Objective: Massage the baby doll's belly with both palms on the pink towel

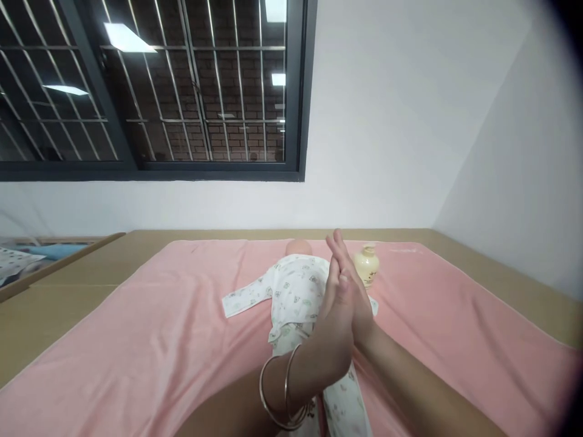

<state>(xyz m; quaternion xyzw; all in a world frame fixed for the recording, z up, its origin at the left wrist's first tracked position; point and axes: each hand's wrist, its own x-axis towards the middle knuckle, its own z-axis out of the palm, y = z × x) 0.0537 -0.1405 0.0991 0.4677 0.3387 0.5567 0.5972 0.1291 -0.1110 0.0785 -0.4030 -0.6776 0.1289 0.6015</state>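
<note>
My left hand [333,340], with thin bangles round its wrist, is pressed palm to palm against my right hand [361,306]. The fingers of both are stretched out and point up and away; no object shows between the palms. Below and behind them, a baby-sized figure in a white printed outfit [298,290] lies on a pink sheet [182,340]. Its rounded head [299,247] is at the far end, and one sleeve reaches out to the left. My hands and forearms cover part of its right side and legs. Whether it is a doll cannot be made out.
A cream-coloured pump bottle [367,265] stands on the sheet just beyond my right hand. The sheet covers a wooden surface [146,243] that meets the white wall [387,121]. A barred window [195,91] is at upper left; folded cloths [20,261] lie at the far left.
</note>
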